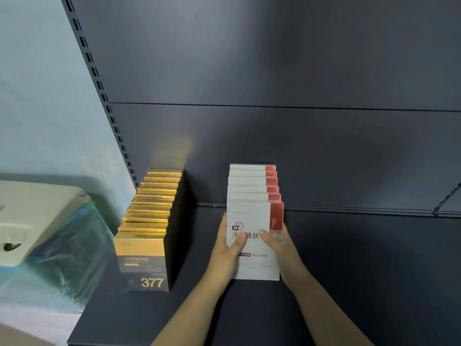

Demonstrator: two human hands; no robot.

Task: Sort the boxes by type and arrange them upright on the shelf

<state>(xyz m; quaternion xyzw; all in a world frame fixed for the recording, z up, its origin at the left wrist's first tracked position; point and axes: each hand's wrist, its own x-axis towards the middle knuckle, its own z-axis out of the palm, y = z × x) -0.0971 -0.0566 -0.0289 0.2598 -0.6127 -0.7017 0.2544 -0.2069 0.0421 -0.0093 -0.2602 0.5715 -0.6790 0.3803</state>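
Several white boxes with red corners [253, 186] stand upright in a row running back toward the rear panel of the dark shelf [349, 258]. My left hand [225, 248] grips the left side of the front white box [254, 265], thumb across its face. My right hand [279, 245] grips its right side, thumb on the front too. To the left stands a row of several black and gold boxes [149, 211], upright, the front one marked 377 [143, 263].
The shelf's slotted upright [99, 83] rises at the left. Beyond it sits a pale plastic bin with a blue bag [50, 245] against a light wall. Bare shelf surface extends to the right of the white boxes.
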